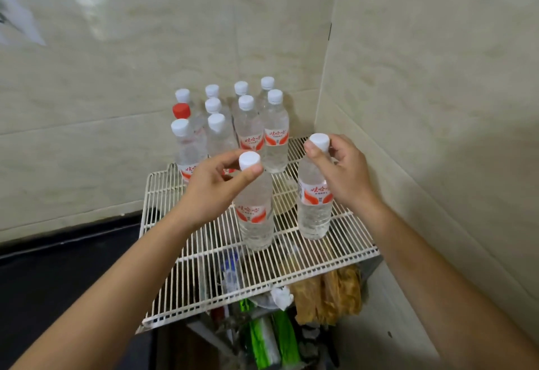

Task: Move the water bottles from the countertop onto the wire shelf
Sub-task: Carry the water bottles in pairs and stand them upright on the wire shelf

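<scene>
A white wire shelf fills the corner of two tiled walls. Several clear water bottles with white caps and red labels stand in rows at its back; one has a red cap. My left hand grips the neck, just under the cap, of a bottle standing upright mid-shelf. My right hand pinches the cap of a second bottle, upright to the right. Both bottle bases rest on the wires.
The front of the shelf is bare wire. Below it lie green packets, a tan cloth or bag and other clutter. A dark countertop lies lower left. The right wall stands close beside my right arm.
</scene>
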Demonstrator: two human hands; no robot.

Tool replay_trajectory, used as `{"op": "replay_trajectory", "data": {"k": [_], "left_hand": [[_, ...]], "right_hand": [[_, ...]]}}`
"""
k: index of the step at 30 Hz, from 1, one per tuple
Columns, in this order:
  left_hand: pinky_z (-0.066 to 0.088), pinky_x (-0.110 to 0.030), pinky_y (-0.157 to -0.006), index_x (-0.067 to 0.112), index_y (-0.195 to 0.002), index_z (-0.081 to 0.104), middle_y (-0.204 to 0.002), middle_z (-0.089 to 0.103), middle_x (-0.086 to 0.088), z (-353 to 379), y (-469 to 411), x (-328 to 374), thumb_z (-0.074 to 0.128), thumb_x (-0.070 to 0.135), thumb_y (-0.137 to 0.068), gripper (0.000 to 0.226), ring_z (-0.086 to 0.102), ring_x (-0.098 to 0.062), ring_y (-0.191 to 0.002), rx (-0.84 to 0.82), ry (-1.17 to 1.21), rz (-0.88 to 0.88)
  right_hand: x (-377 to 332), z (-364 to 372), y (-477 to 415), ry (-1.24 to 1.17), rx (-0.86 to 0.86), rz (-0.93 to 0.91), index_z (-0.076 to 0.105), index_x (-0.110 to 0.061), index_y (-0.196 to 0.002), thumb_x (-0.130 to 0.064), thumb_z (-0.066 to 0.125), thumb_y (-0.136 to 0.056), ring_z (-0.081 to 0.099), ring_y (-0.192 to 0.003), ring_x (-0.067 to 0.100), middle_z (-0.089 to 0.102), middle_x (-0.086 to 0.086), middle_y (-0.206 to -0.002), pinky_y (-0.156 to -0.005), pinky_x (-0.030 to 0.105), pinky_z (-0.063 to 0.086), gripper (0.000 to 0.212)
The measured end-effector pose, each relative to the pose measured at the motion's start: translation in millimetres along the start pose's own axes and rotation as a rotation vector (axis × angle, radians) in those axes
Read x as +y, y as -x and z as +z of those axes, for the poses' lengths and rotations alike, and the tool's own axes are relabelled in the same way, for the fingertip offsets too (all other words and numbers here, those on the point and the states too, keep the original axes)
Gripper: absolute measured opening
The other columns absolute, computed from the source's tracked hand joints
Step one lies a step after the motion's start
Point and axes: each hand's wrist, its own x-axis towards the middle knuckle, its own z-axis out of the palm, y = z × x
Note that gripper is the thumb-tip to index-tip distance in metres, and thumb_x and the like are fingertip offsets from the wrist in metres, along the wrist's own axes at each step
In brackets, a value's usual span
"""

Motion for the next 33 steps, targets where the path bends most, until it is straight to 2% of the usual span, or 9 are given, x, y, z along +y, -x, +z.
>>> {"op": "replay_trajectory", "data": {"k": [4,7,10,12,16,18,22,26,33], "left_hand": [[0.055,-0.029,-0.075,0.042,-0.098,0.073,-0.093,0.076,0.017,-11,-18,0,0.073,0.052,-0.078,0.022,0.065,-0.002,-0.081,0.031,-0.056,0.081],[0.05,-0.018,-0.071,0.045,-0.097,0.07,-0.087,0.073,0.023,-12,-31,2,0.073,0.047,-0.079,0.018,0.063,0.003,-0.077,-0.028,-0.095,0.152],[0.049,-0.017,-0.069,0.039,-0.097,0.072,-0.087,0.073,0.016,-13,-45,2,0.078,0.038,-0.082,0.016,0.064,0.001,-0.077,-0.009,-0.106,0.175],[0.046,-0.013,-0.061,0.031,-0.095,0.075,-0.081,0.073,0.014,-12,-53,6,0.082,0.03,-0.081,0.015,0.061,0.005,-0.066,0.017,-0.067,0.167],[0.051,-0.022,-0.062,0.017,-0.094,0.077,-0.079,0.075,0.006,-14,-72,23,0.085,0.034,-0.076,0.025,0.063,0.0,-0.066,0.007,-0.194,0.174],[0.053,-0.028,-0.065,0.016,-0.093,0.076,-0.079,0.073,0.005,-14,-82,33,0.085,0.041,-0.075,0.032,0.066,-0.008,-0.071,-0.022,-0.376,0.177],[0.054,-0.046,-0.073,0.016,-0.09,0.074,-0.081,0.073,-0.002,-10,-104,44,0.08,0.048,-0.077,0.035,0.067,-0.021,-0.077,-0.056,-0.638,0.187],[0.054,-0.04,-0.072,0.024,-0.096,0.076,-0.083,0.072,0.007,-13,-122,39,0.077,0.052,-0.079,0.033,0.064,-0.015,-0.077,-0.024,-0.807,0.159],[0.054,-0.038,-0.073,0.02,-0.099,0.075,-0.089,0.073,0.004,-22,-132,15,0.08,0.051,-0.078,0.038,0.066,-0.017,-0.083,0.022,-0.761,0.086]], "right_hand": [[2,8,-17,0.072,0.002,-0.001,0.063,-0.043,-0.084,-0.043,0.067,-0.094,0.06,-0.083,0.001,0.06,-0.01,-0.088,-0.074,0.021,0.045,0.011],[7,15,-27,0.026,0.05,0.032,0.067,-0.038,-0.091,-0.05,0.065,-0.093,0.065,-0.091,0.008,0.063,-0.005,-0.096,-0.078,0.031,0.053,0.012],[10,16,-37,0.079,0.068,0.0,0.068,-0.031,-0.101,-0.046,0.064,-0.095,0.061,-0.095,0.003,0.059,-0.004,-0.102,-0.082,0.029,0.053,0.017],[11,16,-46,0.125,0.024,-0.022,0.069,-0.027,-0.105,-0.044,0.064,-0.096,0.059,-0.096,0.0,0.056,-0.006,-0.103,-0.08,0.025,0.05,0.019],[14,10,-68,0.206,-0.067,-0.017,0.072,-0.017,-0.104,-0.044,0.065,-0.096,0.062,-0.096,0.015,0.059,0.004,-0.102,-0.086,0.036,0.051,0.029],[12,7,-78,0.216,-0.101,-0.019,0.072,-0.015,-0.099,-0.044,0.065,-0.096,0.061,-0.093,0.017,0.059,0.009,-0.1,-0.086,0.033,0.048,0.03],[8,7,-93,0.203,-0.15,-0.024,0.069,-0.017,-0.088,-0.045,0.065,-0.095,0.058,-0.085,0.016,0.054,-0.002,-0.089,-0.077,0.032,0.045,0.03],[12,19,-103,0.222,-0.222,-0.039,0.073,-0.019,-0.096,-0.049,0.063,-0.095,0.061,-0.092,0.019,0.058,0.003,-0.096,-0.085,0.039,0.05,0.031],[14,36,-107,0.207,-0.203,-0.091,0.075,-0.021,-0.108,-0.048,0.069,-0.091,0.062,-0.091,0.017,0.058,-0.004,-0.094,-0.086,0.04,0.053,0.032]]}}
